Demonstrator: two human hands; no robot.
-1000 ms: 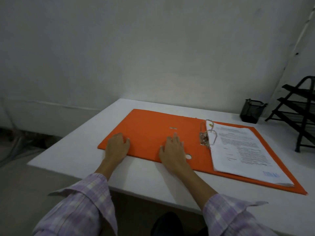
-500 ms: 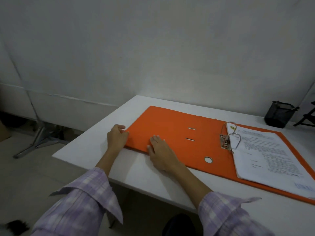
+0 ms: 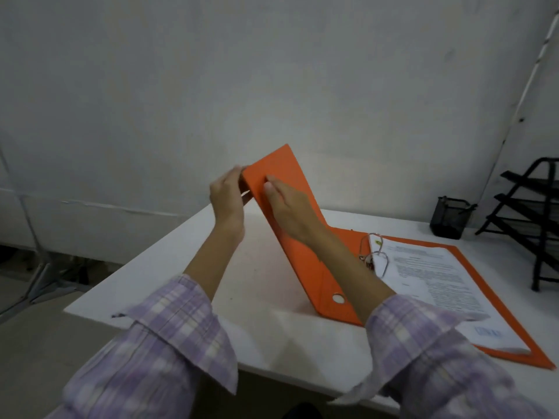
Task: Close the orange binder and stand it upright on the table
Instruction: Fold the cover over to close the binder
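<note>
The orange binder point(image 3: 305, 261) lies on the white table point(image 3: 266, 285), its right half flat under a stack of printed paper point(image 3: 438, 276) held by metal rings point(image 3: 373, 255). Its left cover point(image 3: 281, 167) is raised steeply off the table. My left hand point(image 3: 227, 198) grips the cover's free edge from the outer side. My right hand point(image 3: 287, 207) lies flat on the cover's inner face, fingers together.
A black mesh pen cup point(image 3: 450, 217) stands at the table's back right. Beside it a black wire tray rack point(image 3: 532, 213) reaches the frame edge. A white wall point(image 3: 272, 86) rises just behind the table. A metal stand base point(image 3: 39, 282) rests on the floor at left.
Both hands slid to the left cover's edge and then lifted it. The cover went from flat on the table to steeply raised, swinging toward the papers.
</note>
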